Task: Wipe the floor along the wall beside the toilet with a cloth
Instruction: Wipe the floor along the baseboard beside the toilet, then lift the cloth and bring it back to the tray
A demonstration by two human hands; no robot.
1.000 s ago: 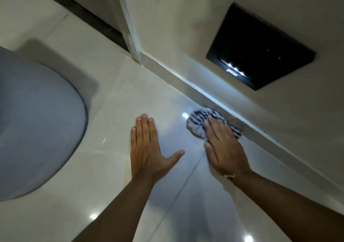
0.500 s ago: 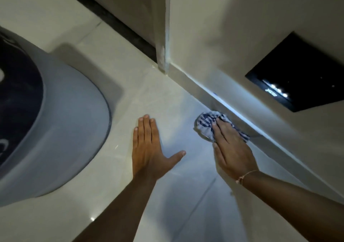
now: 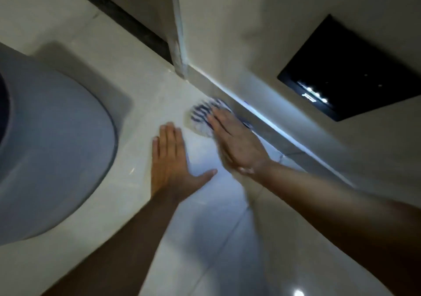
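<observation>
1. Grip state. My right hand (image 3: 237, 143) lies flat, fingers extended and together, pressing down on the cloth (image 3: 202, 120). It is not a closed grasp: the cloth is pinned between palm and floor (image 3: 141, 122), not wrapped in the fingers. My left hand (image 3: 173, 161) is spread flat on the bare tile, holding nothing; I read it as a brace.

2. Location of the cloth. The striped cloth sits on the floor just beside the base of the wall (image 3: 227, 34), at about 12 o'clock in the view. The visible bunch protrudes from under the right fingertips toward 10 o'clock; a smaller part shows on the wall side of the fingers. The rest is hidden beneath the hand. The cloth is blurred, so its fold pattern cannot be stated.

3. Governing relation. The floor-wall joint runs from about 11 o'clock, where it meets the corner post (image 3: 180, 45), to about 4 o'clock. The right forearm lies nearly along that line. I judge the corner to be near the leading edge of the cloth, so little untouched strip remains in that direction.

4. Hand selection. The right hand is the nearer to the wall; the left lies between it and the toilet (image 3: 57, 147), which occupies 9 o'clock, well apart from the cloth.

5. Hazard. A flat palm gives weak retention; the cloth may slip out at the corner.
</observation>
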